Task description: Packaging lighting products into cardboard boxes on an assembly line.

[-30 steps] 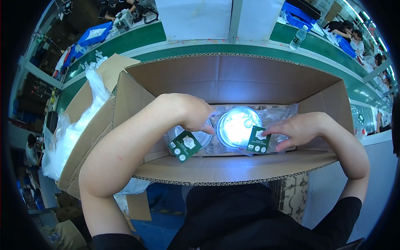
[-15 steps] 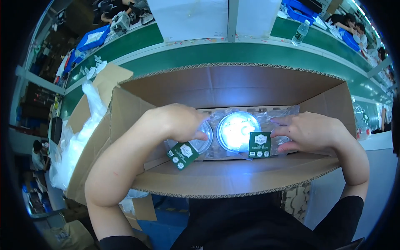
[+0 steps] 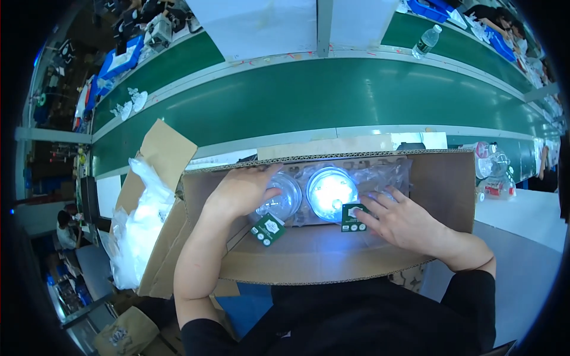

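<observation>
Settling: 2 bagged round lamps into my cardboard box (image 3: 439, 190), step about midway, I judge.
Left hand (image 3: 240, 193): spread flat on the clear lamp (image 3: 282, 202), not clenched.
Right hand (image 3: 404, 219): fingers loose beside the glowing lamp (image 3: 329, 190), touching its green tag (image 3: 354, 218).
Next: press both level, gently.
</observation>
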Motion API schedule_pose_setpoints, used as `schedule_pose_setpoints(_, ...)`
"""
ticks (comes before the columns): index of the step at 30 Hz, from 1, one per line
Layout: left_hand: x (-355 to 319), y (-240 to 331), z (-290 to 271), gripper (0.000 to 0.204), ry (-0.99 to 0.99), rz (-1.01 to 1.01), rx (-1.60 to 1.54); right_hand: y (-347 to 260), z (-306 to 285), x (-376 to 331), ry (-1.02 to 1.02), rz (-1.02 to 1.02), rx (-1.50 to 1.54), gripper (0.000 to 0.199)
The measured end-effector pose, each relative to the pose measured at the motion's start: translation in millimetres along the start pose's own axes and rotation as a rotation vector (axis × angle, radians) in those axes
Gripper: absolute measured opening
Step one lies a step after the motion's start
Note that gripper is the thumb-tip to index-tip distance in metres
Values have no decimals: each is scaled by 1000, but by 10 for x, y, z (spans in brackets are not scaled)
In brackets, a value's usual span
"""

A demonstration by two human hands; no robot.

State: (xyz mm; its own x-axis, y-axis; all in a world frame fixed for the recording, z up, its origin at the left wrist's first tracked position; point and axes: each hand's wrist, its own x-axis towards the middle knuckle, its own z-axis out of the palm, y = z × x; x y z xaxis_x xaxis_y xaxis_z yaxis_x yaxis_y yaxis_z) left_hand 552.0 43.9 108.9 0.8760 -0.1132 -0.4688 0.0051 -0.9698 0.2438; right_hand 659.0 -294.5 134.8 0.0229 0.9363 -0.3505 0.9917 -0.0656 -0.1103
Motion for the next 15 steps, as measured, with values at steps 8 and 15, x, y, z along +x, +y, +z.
schedule_pose_setpoints(8, -27, -3, -19, 60, 62, 38, 24, -14, -4, 8, -21, 47, 7, 42)
schedule_pose_setpoints(15, -95, 112, -40, 57, -41, -38, 64, 119, 154, 298, -142, 49, 727, 31)
